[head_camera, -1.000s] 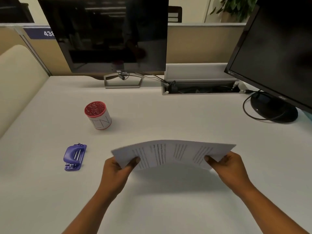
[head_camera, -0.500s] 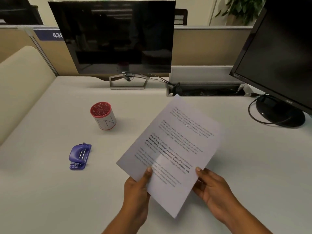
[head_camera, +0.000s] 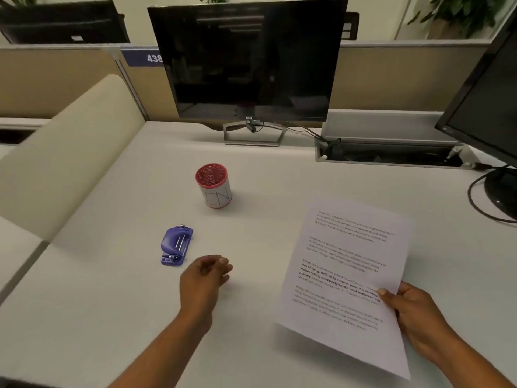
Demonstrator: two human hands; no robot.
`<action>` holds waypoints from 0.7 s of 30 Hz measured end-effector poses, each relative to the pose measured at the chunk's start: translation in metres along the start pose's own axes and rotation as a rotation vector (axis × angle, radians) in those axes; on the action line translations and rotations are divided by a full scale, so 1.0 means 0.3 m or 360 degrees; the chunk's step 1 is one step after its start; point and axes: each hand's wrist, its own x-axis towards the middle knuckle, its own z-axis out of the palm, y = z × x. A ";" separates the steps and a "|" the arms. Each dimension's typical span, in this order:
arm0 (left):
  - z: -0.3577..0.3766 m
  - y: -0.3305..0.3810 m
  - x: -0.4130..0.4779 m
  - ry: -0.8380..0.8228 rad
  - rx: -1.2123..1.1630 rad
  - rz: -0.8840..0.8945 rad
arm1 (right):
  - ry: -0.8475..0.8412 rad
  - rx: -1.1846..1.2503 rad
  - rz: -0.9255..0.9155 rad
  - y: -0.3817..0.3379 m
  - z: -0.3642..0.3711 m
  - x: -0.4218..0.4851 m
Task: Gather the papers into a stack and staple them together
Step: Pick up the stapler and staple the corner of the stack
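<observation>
My right hand (head_camera: 414, 312) grips the stack of printed papers (head_camera: 347, 275) by its right edge, thumb on top, and holds it tilted above the white desk (head_camera: 112, 317). My left hand (head_camera: 204, 278) hovers over the desk with loosely curled fingers and holds nothing. A small purple stapler (head_camera: 176, 246) lies on the desk just left of and beyond my left hand, apart from it.
A red-rimmed white cup (head_camera: 214, 186) stands behind the stapler. A monitor (head_camera: 249, 60) stands at the back, another monitor (head_camera: 486, 107) with its cable at the right. A cable tray (head_camera: 386, 152) is sunk in the desk. A beige divider (head_camera: 70, 152) borders the left.
My left hand has let go of the papers and moved left toward the stapler. My right hand alone now holds the stack, shifted to the right.
</observation>
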 end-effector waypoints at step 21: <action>-0.197 0.135 0.314 -0.0131 0.0773 -0.0260 | -0.0153 -0.0104 0.0000 0.018 -0.025 0.016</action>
